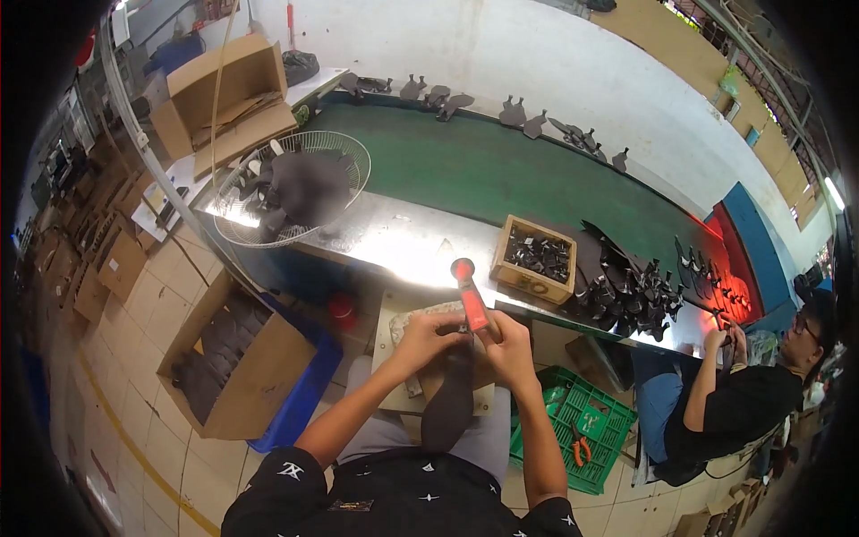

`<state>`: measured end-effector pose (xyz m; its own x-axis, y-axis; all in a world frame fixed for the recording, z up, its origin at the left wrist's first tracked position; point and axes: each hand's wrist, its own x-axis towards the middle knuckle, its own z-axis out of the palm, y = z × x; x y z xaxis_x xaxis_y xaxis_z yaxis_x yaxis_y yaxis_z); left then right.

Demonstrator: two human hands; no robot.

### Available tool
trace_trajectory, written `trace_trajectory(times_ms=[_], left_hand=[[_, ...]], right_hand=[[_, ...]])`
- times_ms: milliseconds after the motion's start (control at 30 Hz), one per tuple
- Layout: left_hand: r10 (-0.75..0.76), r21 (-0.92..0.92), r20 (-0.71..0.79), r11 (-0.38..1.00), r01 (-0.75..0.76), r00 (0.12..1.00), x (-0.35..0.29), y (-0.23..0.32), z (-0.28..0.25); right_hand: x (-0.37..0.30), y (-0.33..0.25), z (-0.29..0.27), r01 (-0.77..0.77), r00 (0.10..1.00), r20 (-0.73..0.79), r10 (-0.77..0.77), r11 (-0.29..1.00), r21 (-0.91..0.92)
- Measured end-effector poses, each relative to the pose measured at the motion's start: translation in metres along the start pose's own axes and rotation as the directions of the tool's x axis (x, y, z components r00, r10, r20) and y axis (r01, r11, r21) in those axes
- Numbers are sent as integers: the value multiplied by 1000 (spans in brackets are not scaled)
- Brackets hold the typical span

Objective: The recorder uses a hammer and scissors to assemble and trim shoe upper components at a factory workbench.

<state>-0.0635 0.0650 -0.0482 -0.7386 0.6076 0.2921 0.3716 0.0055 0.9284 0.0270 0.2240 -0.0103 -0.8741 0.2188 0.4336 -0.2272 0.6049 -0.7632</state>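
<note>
Shirt cloth (394, 501), black with small pale motifs, lay nearest, and just beyond it the broad end of a dark paddle-shaped piece (447, 407) hung over the lap, its narrow neck running up between the hands. The left hand (420, 345) was closed in a pinch, thumb and forefinger at that neck; the right hand (508, 347) was curled close beside it, though I could not tell whether it gripped the piece, the red tool (472, 306) rising just behind, or both. A pale board (484, 401) sat beneath them. The step in hand seemed to be close work on the neck end, and the next move, as I judged it, called for keeping that end steady and lined up while the fingers finished there. To the right stood a green crate (586, 474) with orange-handled pliers (582, 449), to the left a carton (255, 403) of similar dark pieces. Farther off, on the metal bench edge, stood a wooden box (532, 285) of small dark parts, a heap of dark pieces (631, 300) beside it and a wire basket (368, 170) well to the left; a co-worker (743, 403) sat at the far right. Behind ran a green belt (429, 161), more pieces lining its far edge.
</note>
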Motion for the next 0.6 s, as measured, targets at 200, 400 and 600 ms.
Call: trace_trajectory(times_ms=[200,400,600], left_hand=[[-30,41,13,999,30,999,-2,7,-3],[-32,26,21,999,31,999,-2,5,-3],[35,35,-13,999,-35,999,1,-22,-2]], right_hand=[[-3,-14,0,3,999,34,-2,999,-40],[-4,-13,-2,39,998,49,-32,989,-144],[-1,-18,-9,70,992,124,-31,944,-324]])
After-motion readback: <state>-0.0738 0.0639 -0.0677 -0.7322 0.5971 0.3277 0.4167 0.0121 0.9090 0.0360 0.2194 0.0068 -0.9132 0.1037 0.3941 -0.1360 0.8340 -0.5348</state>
